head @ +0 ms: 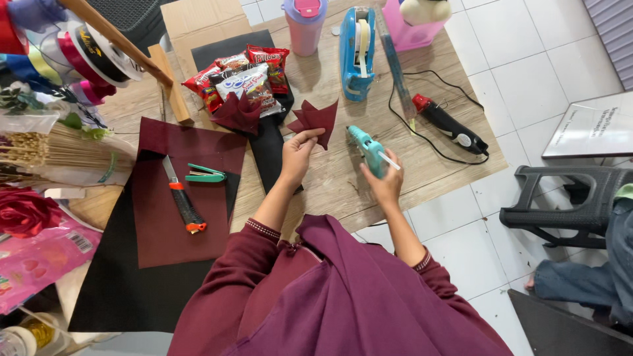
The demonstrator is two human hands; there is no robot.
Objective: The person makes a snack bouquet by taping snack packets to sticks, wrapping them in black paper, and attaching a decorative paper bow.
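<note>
In the middle of the frame, the left hand [298, 153] pinches a folded dark red paper piece [315, 121] just above the wooden table [330, 184], and the right hand [384, 181] has its fingers wrapped around a teal glue gun [366, 149]. On the table sit dark red paper sheets [178, 198] with a cutter knife [182, 196] and a green stapler [205, 175] at the left, snack packs [241, 82] and a blue tape holder [358, 53] near the top. White floor tiles [527, 72] fill the right side, where a black plastic stool [567, 201] stands.

I can't see my glue gun's [369, 150] handle inside my right hand [386, 184]; ribbon spools [86, 53] are cut off upper left.
</note>
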